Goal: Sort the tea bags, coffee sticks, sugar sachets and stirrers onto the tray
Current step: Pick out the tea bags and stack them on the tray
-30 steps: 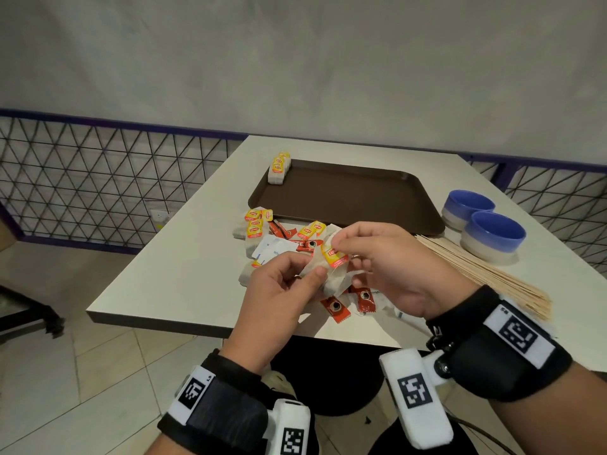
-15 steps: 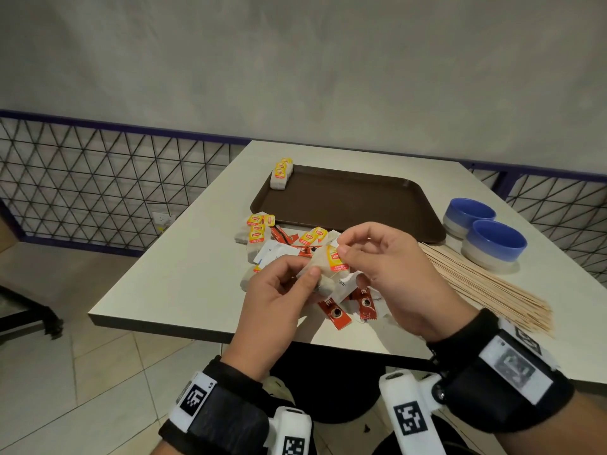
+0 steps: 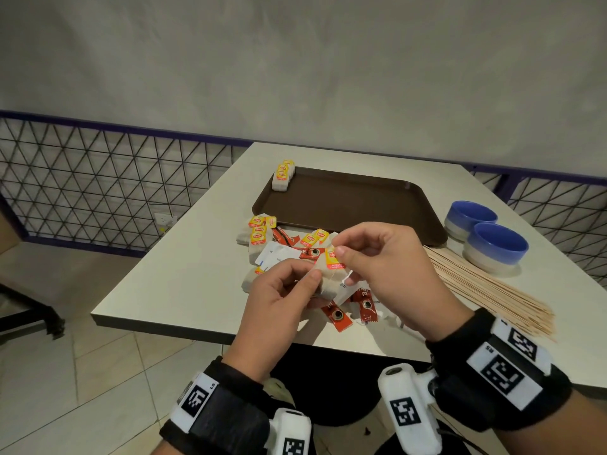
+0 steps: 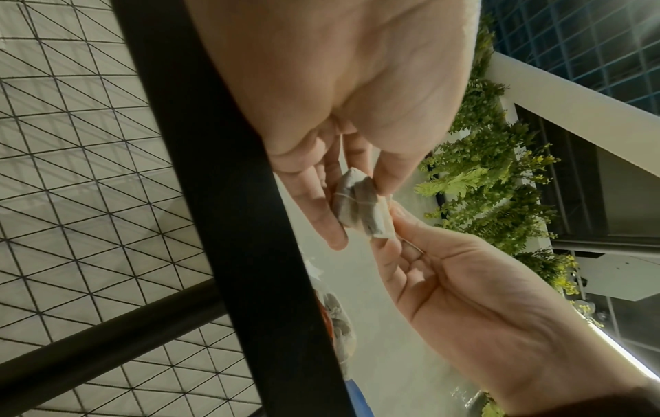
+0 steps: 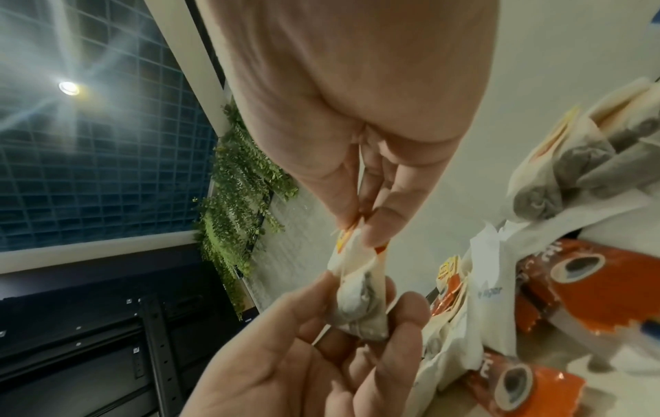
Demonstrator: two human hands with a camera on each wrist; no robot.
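Note:
Both hands hold one tea bag [image 3: 325,280] just above the mixed pile near the table's front edge. My left hand [image 3: 312,276] pinches the pouch [image 4: 360,206] between thumb and fingers. My right hand [image 3: 339,248] pinches its yellow and red tag [image 3: 333,261] at the top of the tea bag [image 5: 357,296]. Under the hands lie more tea bags [image 3: 258,236], red coffee sticks [image 3: 336,318] and white sugar sachets [image 3: 274,254]. The brown tray [image 3: 348,205] lies behind the pile, with stacked tea bags [image 3: 282,175] at its far left corner. Wooden stirrers [image 3: 486,290] lie on the right.
Two blue bowls [image 3: 496,249] stand right of the tray, behind the stirrers. The white table [image 3: 170,274] ends close in front of my hands. A wire mesh railing [image 3: 98,185] runs along the left, with tiled floor below.
Both hands have kept the tea bag above the pile in nearly the same spot. The right fingers have shifted slightly on the tag.

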